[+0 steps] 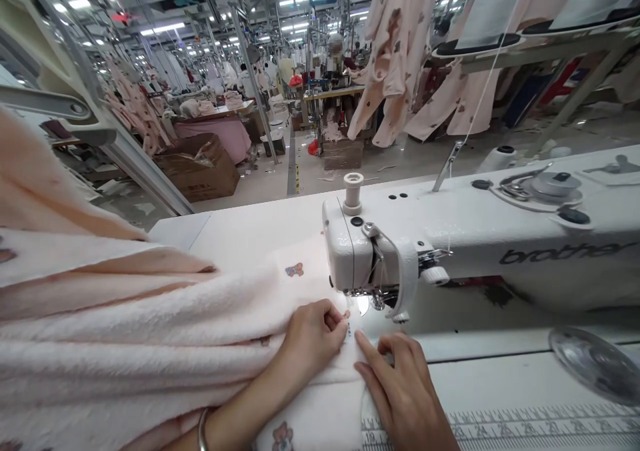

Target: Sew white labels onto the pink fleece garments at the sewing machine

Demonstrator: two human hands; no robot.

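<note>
Pale pink fleece fabric with printed bears spreads over the left of the sewing table, its edge lying just before the needle area of the white sewing machine. Thumb and fingers of my left hand are pinched together on the fabric near that edge, by a small printed mark. To its right, my right hand rests with index finger and thumb stretched out and apart, the fingertips at the fabric's edge. The machine's head partly hides the needle.
A ruler strip runs along the table's front, with a clear round disc above it at the right. Thread cones stand on a rack at upper right. Pink garments hang beyond the table, and a cardboard box sits on the floor.
</note>
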